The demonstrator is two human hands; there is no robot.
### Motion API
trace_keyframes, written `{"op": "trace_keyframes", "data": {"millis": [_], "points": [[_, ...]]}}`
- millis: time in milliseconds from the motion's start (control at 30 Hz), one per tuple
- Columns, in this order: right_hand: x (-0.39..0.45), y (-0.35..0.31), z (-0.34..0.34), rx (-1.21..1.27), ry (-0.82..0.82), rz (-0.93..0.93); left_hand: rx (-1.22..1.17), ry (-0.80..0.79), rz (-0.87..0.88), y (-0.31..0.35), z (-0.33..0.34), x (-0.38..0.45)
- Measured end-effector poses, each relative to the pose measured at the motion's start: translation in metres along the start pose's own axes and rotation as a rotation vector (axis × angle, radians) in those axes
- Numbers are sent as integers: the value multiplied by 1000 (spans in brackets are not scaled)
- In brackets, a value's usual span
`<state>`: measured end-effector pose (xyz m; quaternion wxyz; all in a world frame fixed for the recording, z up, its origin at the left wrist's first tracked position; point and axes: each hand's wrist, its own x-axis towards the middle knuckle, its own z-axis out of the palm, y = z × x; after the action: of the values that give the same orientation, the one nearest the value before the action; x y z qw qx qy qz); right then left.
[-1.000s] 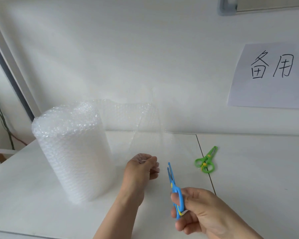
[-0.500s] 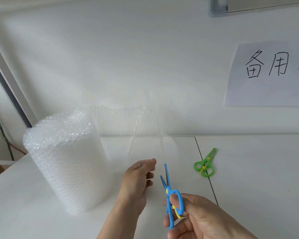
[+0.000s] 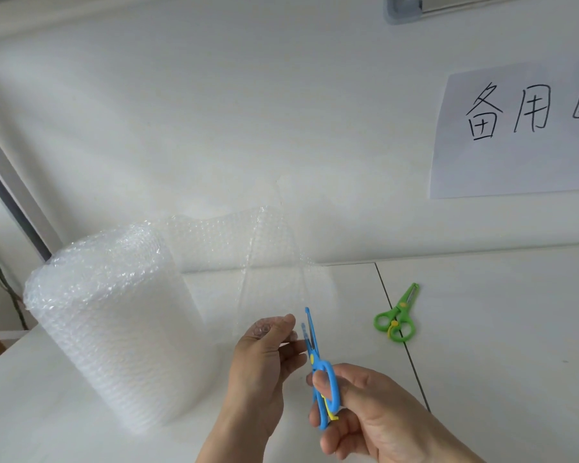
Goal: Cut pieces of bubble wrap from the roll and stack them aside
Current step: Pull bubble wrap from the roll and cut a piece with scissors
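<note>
A thick roll of clear bubble wrap (image 3: 111, 322) stands upright on the white table at the left. A loose sheet of bubble wrap (image 3: 248, 262) runs from the roll to the right, standing up in front of the wall. My left hand (image 3: 268, 355) pinches the lower edge of that sheet between thumb and fingers. My right hand (image 3: 365, 412) holds blue scissors (image 3: 318, 365) by the handles, blades slightly apart and pointing up, tips just right of my left fingers at the sheet's edge.
Green scissors (image 3: 396, 315) lie on the white table (image 3: 498, 329) to the right, beside a seam between two tabletops. A paper sign with handwritten characters (image 3: 515, 128) hangs on the wall at the right. Cables hang beyond the table's left edge.
My right hand has lifted the blue scissors and brought them up beside my left fingers, with the blades parted. My left hand stays pinched on the sheet's edge.
</note>
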<state>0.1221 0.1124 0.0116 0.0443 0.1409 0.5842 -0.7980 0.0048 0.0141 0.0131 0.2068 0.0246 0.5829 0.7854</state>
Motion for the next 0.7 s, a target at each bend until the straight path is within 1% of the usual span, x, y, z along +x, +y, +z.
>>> {"op": "trace_keyframes", "data": {"millis": [300,633,700], "points": [[7,-1,4,-44,-16,-54,-91,0,-56,4,2,-5],[7,0,7,-29,58,-53,-225,-117,-156,1,10,-9],[7,1,8,-41,94,-52,-268,-152,-207,-2,8,-6]]}}
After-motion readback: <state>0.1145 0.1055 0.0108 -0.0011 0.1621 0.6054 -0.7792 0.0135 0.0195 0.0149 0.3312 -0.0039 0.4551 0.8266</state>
